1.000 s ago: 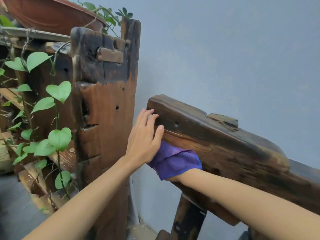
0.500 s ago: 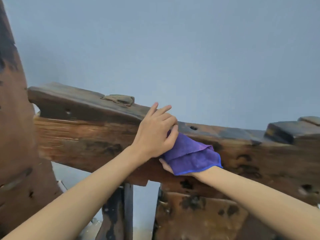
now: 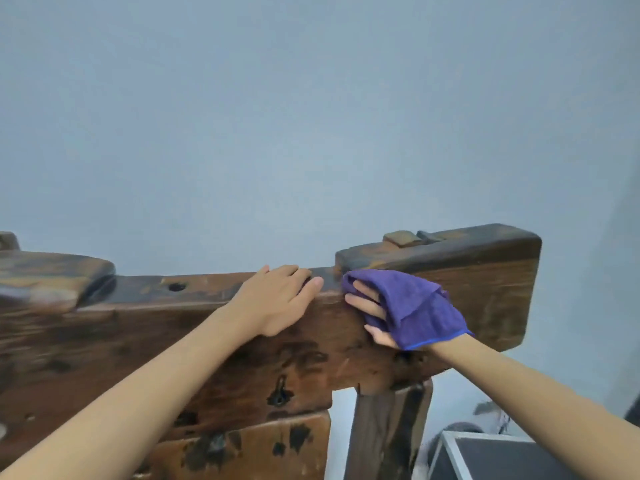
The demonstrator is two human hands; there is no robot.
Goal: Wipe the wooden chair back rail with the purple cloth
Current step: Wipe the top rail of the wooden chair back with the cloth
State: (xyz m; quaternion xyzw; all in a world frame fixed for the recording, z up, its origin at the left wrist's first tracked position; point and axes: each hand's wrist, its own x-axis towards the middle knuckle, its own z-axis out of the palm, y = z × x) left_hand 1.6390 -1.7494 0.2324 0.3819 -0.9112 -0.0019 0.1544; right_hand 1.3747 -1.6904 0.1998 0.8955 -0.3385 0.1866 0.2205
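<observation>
Pale blue-grey wall fills the background. Across it runs the dark, weathered wooden chair back rail. Left hand lies flat on the rail's top edge, fingers straight. Right hand presses the crumpled purple cloth against the rail near its right end, fingers curled into it.
</observation>
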